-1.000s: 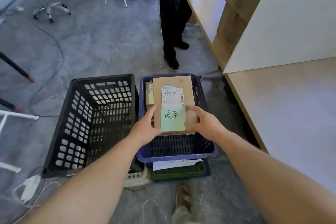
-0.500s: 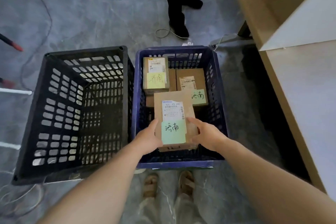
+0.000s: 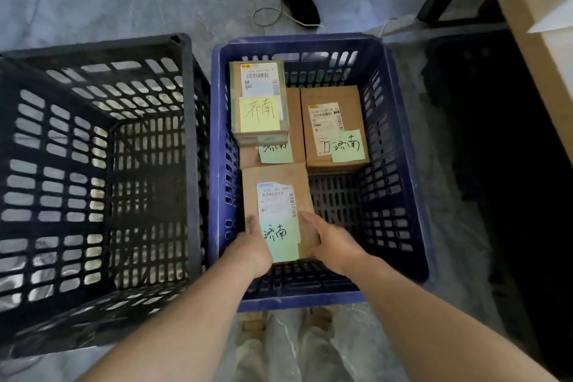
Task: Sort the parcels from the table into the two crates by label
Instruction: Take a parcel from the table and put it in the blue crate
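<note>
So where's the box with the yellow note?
The yellow-note box sits in the blue crate, at the far left corner in the head view, stacked on another parcel and left of a green-note parcel.

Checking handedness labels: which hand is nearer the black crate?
Left. The left hand grips the parcel on the side facing the black crate; the right hand holds its far side.
</note>
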Available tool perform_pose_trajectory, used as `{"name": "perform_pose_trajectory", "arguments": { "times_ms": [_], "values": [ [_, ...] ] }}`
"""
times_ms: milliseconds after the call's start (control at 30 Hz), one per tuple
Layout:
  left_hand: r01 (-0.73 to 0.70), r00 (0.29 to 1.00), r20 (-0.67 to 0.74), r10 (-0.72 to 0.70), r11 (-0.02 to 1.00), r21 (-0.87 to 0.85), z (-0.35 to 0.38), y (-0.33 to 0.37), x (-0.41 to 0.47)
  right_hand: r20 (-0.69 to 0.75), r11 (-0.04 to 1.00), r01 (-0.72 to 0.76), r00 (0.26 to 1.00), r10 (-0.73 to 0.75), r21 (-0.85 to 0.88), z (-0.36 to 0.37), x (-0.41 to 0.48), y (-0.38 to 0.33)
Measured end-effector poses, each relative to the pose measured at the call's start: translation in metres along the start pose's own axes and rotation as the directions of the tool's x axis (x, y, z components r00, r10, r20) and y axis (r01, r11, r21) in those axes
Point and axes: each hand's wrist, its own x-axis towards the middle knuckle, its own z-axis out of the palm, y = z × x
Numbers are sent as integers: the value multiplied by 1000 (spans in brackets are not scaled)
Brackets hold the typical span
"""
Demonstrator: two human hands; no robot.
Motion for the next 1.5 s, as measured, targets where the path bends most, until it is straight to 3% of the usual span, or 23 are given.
{"name": "perform_pose_trajectory", "arguments": {
  "times_ms": [133,367,533,733,1067,1500],
  "values": [
    [51,997,45,-56,994,94,6,2,17,70,995,-36,997,43,-98,17,19,2],
    [-33,999,-1,33,999,-11,2,2,14,138,992,-52,988,68,-117,16,23,-2],
    [-156,984,-96,153,988,-19,-23,9,-12,-8,984,-69,998,69,-166,-13,-5,-16],
    [-286,936,-152,317,938,196,-61,20,-81,-231,975,-133,969,91,-176,-55,-86,-40],
    [-366,812,-178,556,723,585,-76,27,-175,-529,952,-301,818,225,-62,-56,-214,-63],
    [-466,549,-75,833,379,799,-10,102,-280,-710,891,-436,587,389,127,-37,-387,-11]
  ]
}}
